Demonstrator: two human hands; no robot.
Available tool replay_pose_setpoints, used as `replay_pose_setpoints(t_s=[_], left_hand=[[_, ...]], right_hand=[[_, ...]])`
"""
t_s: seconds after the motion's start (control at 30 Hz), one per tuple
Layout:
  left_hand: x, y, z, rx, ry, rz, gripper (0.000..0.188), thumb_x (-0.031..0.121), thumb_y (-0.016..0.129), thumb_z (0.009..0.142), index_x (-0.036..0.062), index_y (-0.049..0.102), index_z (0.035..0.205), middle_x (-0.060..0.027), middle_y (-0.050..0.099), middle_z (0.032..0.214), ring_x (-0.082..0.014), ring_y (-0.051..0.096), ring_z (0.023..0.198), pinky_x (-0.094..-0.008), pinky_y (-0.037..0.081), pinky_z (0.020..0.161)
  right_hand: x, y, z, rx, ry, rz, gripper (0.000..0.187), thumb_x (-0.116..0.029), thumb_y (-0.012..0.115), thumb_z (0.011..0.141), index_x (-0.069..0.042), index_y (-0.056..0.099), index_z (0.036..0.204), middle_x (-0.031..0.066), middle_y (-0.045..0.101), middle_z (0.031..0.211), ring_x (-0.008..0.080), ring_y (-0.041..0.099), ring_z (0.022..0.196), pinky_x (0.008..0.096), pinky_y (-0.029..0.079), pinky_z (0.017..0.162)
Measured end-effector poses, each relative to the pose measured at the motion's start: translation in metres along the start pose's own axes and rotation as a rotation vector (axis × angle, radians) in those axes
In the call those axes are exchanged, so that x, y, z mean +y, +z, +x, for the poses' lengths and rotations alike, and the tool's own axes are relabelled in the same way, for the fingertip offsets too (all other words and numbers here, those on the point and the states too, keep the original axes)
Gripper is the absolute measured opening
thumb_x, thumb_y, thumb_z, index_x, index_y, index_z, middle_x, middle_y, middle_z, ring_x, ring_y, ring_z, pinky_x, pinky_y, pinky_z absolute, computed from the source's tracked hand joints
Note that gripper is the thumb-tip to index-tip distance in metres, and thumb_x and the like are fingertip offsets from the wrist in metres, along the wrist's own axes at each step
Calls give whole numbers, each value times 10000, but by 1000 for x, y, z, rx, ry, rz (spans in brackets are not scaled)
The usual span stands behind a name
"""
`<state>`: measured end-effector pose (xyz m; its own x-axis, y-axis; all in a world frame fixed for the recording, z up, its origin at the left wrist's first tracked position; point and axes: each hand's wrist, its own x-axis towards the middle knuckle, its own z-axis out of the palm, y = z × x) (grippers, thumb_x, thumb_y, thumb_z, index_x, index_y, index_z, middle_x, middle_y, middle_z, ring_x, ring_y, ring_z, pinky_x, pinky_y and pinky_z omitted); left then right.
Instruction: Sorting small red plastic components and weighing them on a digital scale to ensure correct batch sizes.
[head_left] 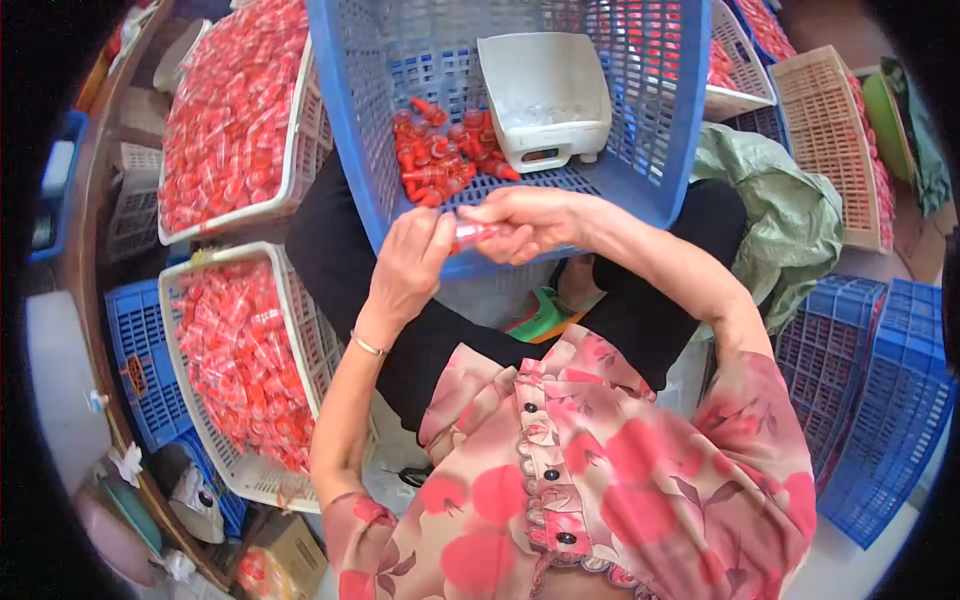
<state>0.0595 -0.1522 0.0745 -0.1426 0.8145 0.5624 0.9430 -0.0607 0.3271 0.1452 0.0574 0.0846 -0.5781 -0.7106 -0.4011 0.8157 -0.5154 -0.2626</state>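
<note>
My left hand (408, 255) and my right hand (530, 222) meet over the near rim of a blue plastic crate (350, 120). Between their closed fingers is a small red-and-clear plastic piece (470, 234), gripped from both sides; its exact kind is partly hidden. Just beyond my hands, a loose pile of small red plastic pieces with pointed tips (437, 155) lies on the crate's floor. To the right of the pile stands a white plastic container with a scoop-like shape (545, 60), with small clear pieces (545, 112) inside it.
White baskets heaped with red-and-clear pieces (235, 110) stand on my left, one nearer (300, 340). At the right are a beige basket (825, 140), blue crates (870, 370) and a crumpled pale green sack (780, 200). My legs flank the blue crate.
</note>
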Motion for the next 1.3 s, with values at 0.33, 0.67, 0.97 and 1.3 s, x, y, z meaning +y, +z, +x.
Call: replay_pose_setpoints(t_s=[0.33, 0.67, 0.97, 1.3], left_hand=[[40, -26, -18, -32, -806, -600, 285, 54, 580, 882, -34, 503, 1142, -168, 543, 943, -294, 580, 839, -347, 476, 760], [61, -27, -34, 78, -893, -461, 242, 88, 519, 953, -12, 526, 1174, -134, 593, 963, -244, 589, 853, -355, 471, 796], [42, -105, -56, 247, -828, 798, 268, 42, 629, 858, -23, 601, 1117, -164, 615, 1068, -349, 576, 1031, -458, 427, 957], [-78, 205, 58, -420, -825, 160, 196, 86, 520, 792, 7, 696, 821, -222, 646, 880, -379, 603, 930, -507, 452, 821]], right_hand=[[-2, 63, -2, 328, -1155, -2140, 407, -267, 658, 859, 1, 519, 1132, 86, 569, 866, 242, 602, 816, 345, 506, 684], [26, 45, 26, 378, -1019, -1676, 638, -162, 760, 743, 9, 472, 1286, 122, 586, 1018, 299, 600, 959, 392, 493, 837], [-118, -212, -73, 1568, -696, -1911, 320, -123, 611, 819, -24, 624, 1123, 205, 631, 1094, 380, 601, 1012, 450, 479, 889], [-109, -306, -77, 1238, -98, -2035, 281, -80, 492, 863, -2, 635, 1092, 251, 625, 1075, 397, 584, 1045, 480, 441, 932]])
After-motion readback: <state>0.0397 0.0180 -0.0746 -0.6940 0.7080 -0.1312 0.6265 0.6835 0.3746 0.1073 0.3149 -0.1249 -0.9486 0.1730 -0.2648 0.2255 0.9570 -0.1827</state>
